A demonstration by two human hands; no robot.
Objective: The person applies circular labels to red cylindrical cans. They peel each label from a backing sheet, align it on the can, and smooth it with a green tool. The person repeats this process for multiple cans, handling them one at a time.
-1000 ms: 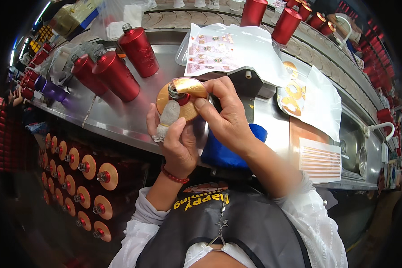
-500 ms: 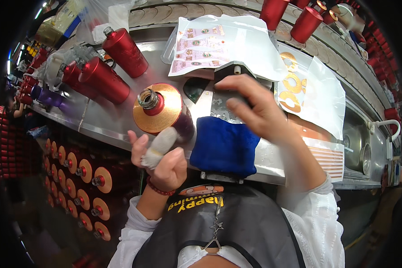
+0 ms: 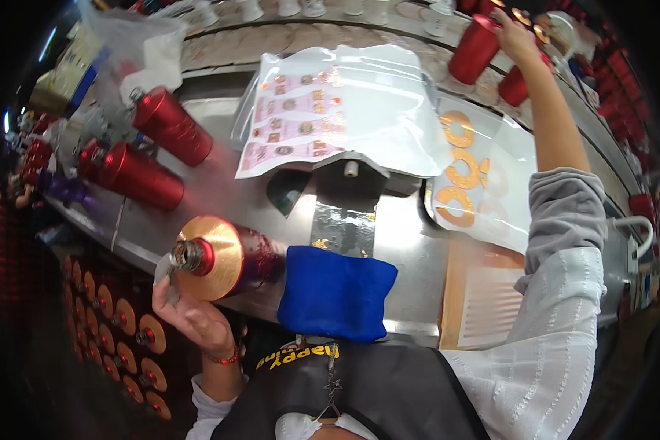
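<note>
A red bottle with a gold shoulder ring (image 3: 220, 257) stands near the counter's front edge, its glass neck open. Beside it is my left hand (image 3: 198, 323), fingers apart and raised near the gold ring; a whitish wrap covers one fingertip. Whether that hand touches the bottle is hard to tell. My right arm stretches to the far right, where my right hand (image 3: 517, 37) closes about the top of a plain red bottle (image 3: 473, 51) on the conveyor. A folded blue cloth (image 3: 337, 293) lies at the front of the counter.
Several red bottles (image 3: 172, 125) stand at the left of the counter (image 3: 411, 257). Printed label sheets (image 3: 293, 110) and a gold-ring sticker sheet (image 3: 458, 172) lie over the middle and right. The conveyor (image 3: 271, 33) runs behind. Gold-topped bottles (image 3: 150, 334) fill the lower left.
My right hand has gone from above the counter's middle to a red bottle at the far right. My left hand has shifted lower, and the whole view has shifted.
</note>
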